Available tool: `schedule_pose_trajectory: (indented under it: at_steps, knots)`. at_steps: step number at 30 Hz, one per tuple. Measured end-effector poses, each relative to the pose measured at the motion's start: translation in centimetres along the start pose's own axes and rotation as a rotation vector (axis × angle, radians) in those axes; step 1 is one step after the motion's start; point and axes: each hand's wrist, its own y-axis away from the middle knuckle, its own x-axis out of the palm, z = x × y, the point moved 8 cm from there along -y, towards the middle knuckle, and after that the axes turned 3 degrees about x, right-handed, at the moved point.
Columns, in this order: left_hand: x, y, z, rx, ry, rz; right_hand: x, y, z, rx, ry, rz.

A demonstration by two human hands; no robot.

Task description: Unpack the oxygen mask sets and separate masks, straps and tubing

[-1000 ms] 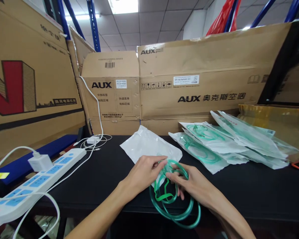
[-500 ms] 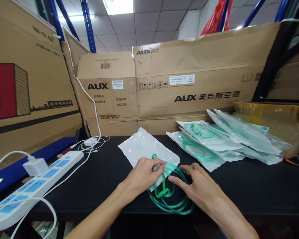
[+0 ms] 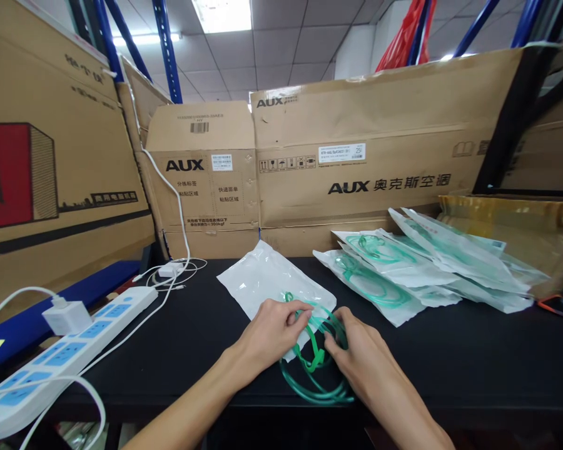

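On the table: loops of green tube are in the middle, close to the front edge and between the hands.
Left hand: its thumb and pointing finger are pinched together on the top part of the tube.
Right hand: its fingers and thumb bend around the right side of the loops, with a gap between the tips. I cannot tell if they squeeze.
Strap: flat and bright green, it is between the hands, over the loops.
White bag: it lies flat just past the hands, with its near corner under the left hand and the tube.
Pile of bags: it is past the right hand, and green tubes show through some of them.
Power strip: it is on the left, with a white plug in it.
Boxes: big and brown, they stand at the back and on the left.
Red bag: it hangs up high, behind the boxes.
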Motion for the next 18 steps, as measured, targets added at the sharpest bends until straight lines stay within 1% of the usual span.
schedule_pose_trajectory:
  at_steps: [3, 7, 9, 12, 16, 17, 18]
  knots:
    - [-0.1, 0.1, -0.4, 0.029, 0.034, -0.001, -0.1, -0.6, 0.0, -0.012, -0.079, -0.033]
    - [0.4, 0.3, -1.3, 0.104, 0.083, 0.064, -0.5, -1.4, -0.2, 0.020, -0.167, -0.113]
    - [0.5, 0.3, -1.5, 0.109, 0.092, 0.072, -0.5, -1.6, -0.4, 0.035, -0.218, -0.128]
    - [0.2, 0.2, -1.1, 0.062, 0.080, 0.026, -0.3, -1.4, -0.9, 0.031, -0.331, -0.094]
    - [-0.4, 0.0, -0.1, -0.010, 0.058, -0.057, -0.4, -0.3, -3.1, 0.058, -0.674, 0.012]
    - [-0.6, 0.0, 0.2, -0.030, 0.056, -0.075, -0.7, 0.0, -3.8, 0.070, -0.700, 0.019]
    - [-0.7, 0.0, 0.5, -0.051, 0.053, -0.092, -1.1, 0.3, -4.4, 0.068, -0.674, 0.020]
